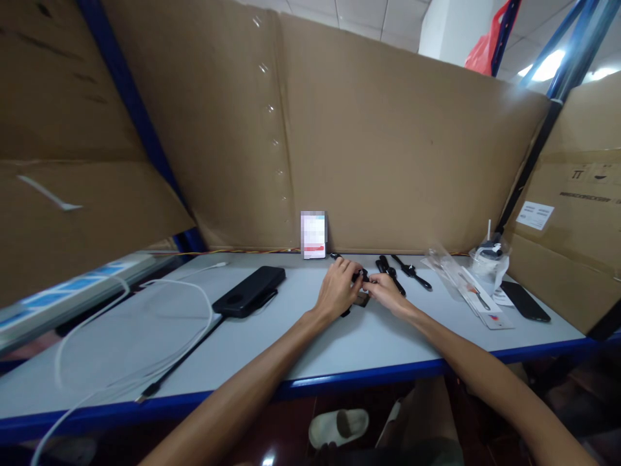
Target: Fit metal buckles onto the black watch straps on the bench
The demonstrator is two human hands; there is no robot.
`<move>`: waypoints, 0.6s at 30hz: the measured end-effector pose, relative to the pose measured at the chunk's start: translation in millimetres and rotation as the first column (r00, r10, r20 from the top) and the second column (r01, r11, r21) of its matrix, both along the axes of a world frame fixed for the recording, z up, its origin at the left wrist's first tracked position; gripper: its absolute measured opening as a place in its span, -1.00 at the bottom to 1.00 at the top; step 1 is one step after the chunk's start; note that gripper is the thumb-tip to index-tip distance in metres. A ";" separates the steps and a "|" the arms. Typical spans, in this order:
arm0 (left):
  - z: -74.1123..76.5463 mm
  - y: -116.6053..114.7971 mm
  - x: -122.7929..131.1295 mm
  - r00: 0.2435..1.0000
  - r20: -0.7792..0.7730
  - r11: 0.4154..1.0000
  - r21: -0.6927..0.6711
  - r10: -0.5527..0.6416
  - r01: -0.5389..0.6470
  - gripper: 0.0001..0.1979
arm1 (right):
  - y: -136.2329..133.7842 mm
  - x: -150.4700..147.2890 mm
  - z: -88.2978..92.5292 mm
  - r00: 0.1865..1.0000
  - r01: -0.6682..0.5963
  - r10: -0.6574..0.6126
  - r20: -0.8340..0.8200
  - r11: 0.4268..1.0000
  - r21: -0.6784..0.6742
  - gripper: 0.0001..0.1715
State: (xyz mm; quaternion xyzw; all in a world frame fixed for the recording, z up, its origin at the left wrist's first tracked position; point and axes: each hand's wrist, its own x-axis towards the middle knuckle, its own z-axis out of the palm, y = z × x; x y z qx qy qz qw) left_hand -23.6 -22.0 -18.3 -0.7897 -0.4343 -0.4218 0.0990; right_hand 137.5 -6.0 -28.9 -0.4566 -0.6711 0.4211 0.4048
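Note:
My left hand (pixel 340 285) and my right hand (pixel 387 291) meet over the middle of the table. Their fingers are closed around a small black strapped item (pixel 361 277) that looks like a wristwatch; the fingers cover much of it. Below the fingertips, a small dark, flat piece (pixel 361 299) lies close to the tabletop. Just beyond my right hand are two more black strap-like items: a thicker one (pixel 392 277) and a slimmer one (pixel 413 272), both lying slantwise.
On the left, a black power bank (pixel 250 291) lies near white cables (pixel 208 304) and a power strip (pixel 72 291). A lit phone (pixel 313 235) leans on the cardboard wall (pixel 388 149). Clear packaging (pixel 468 291), a bagged cup (pixel 490 259) and a dark phone (pixel 525 301) are right.

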 end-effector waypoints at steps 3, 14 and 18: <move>1.4 0.5 -2.4 0.996 0.005 0.996 -0.001 -0.094 0.094 -0.67 | 3.7 -0.1 -3.7 1.000 0.005 -0.005 0.001 1.000 -0.005 -0.67; 0.8 -1.5 -0.7 0.998 0.022 0.997 0.049 0.063 -0.064 -0.88 | 10.7 0.7 -6.8 0.999 -0.030 0.030 -0.023 0.999 0.028 -0.62; -0.2 -1.4 0.4 0.988 0.024 0.986 0.058 0.155 -0.156 -0.81 | 7.9 0.6 -4.9 0.998 -0.028 0.029 -0.048 0.999 0.028 -0.69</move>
